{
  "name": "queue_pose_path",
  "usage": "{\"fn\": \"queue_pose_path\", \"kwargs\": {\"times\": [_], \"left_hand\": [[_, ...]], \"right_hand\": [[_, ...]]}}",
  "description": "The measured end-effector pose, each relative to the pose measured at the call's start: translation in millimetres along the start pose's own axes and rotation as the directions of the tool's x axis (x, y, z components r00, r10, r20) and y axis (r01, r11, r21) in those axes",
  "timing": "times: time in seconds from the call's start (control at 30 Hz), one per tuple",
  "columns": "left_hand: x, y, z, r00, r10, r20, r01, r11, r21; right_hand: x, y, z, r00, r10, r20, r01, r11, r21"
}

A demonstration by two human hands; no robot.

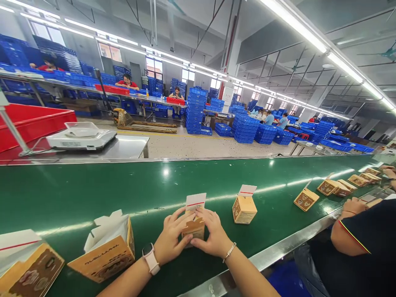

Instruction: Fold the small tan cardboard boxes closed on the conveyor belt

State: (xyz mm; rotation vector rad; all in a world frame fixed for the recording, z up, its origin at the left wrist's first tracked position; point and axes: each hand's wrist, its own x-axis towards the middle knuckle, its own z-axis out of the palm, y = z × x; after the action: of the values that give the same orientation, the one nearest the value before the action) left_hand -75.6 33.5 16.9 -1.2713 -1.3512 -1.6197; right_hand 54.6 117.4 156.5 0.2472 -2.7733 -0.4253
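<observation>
Between my two hands a small tan cardboard box [194, 228] stands on the green belt, its white top flap with a red strip raised at the back. My left hand [175, 232] grips the box's left side, fingers over the top and thumb on the front. From the right, my right hand [213, 233] holds it the same way, and the thumbs nearly meet. To the left are an open box [107, 258] with a pale bag inside and another open box [34, 270] cut off by the frame. Right of my hands sits a box [245, 209] with its flap up.
The green conveyor belt [148, 181] runs across, with a metal edge [278, 246] on my side. More boxes [306, 200] stand along it to the right, near a co-worker's arm [349, 214]. Beyond the belt are a white scale [83, 138] and a red bin [34, 123].
</observation>
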Motion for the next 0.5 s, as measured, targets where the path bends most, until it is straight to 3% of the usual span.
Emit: {"fn": "queue_pose_path", "kwargs": {"times": [0.07,0.13,0.2,0.27,0.3,0.37,0.43,0.5], "left_hand": [[8.0,5.7,5.9,0.999,-0.047,0.003,0.047,0.999,-0.001],[15.3,10.0,11.5,0.998,-0.039,-0.052,0.040,0.999,0.003],[20.3,13.6,16.5,0.996,-0.008,-0.084,0.008,1.000,-0.003],[23.1,17.7,20.2,0.999,0.002,-0.039,-0.004,0.999,-0.038],[24.0,20.1,21.4,1.000,-0.009,-0.001,0.009,0.998,-0.068],[25.7,25.3,23.3,0.996,-0.064,0.067,0.072,0.990,-0.125],[27.8,30.5,25.9,0.986,-0.135,0.095,0.150,0.975,-0.163],[30.3,35.6,31.5,0.977,-0.184,0.110,0.203,0.959,-0.198]], "right_hand": [[11.6,-6.1,-14.1,0.983,0.144,0.117,-0.148,0.989,0.021],[20.3,-11.3,-30.1,0.954,0.211,0.211,-0.208,0.977,-0.037],[23.3,-11.4,-41.8,0.929,0.220,0.297,-0.198,0.975,-0.101],[19.6,-4.3,-44.7,0.936,0.151,0.318,-0.137,0.988,-0.065],[15.7,1.6,-42.6,0.958,0.080,0.274,-0.085,0.996,0.005],[5.3,15.0,-32.8,0.999,-0.045,0.025,0.040,0.986,0.163],[-5.1,26.5,-19.3,0.955,-0.019,-0.295,0.093,0.966,0.240],[-12.9,32.9,-6.9,0.871,0.155,-0.465,-0.003,0.950,0.311]]}}
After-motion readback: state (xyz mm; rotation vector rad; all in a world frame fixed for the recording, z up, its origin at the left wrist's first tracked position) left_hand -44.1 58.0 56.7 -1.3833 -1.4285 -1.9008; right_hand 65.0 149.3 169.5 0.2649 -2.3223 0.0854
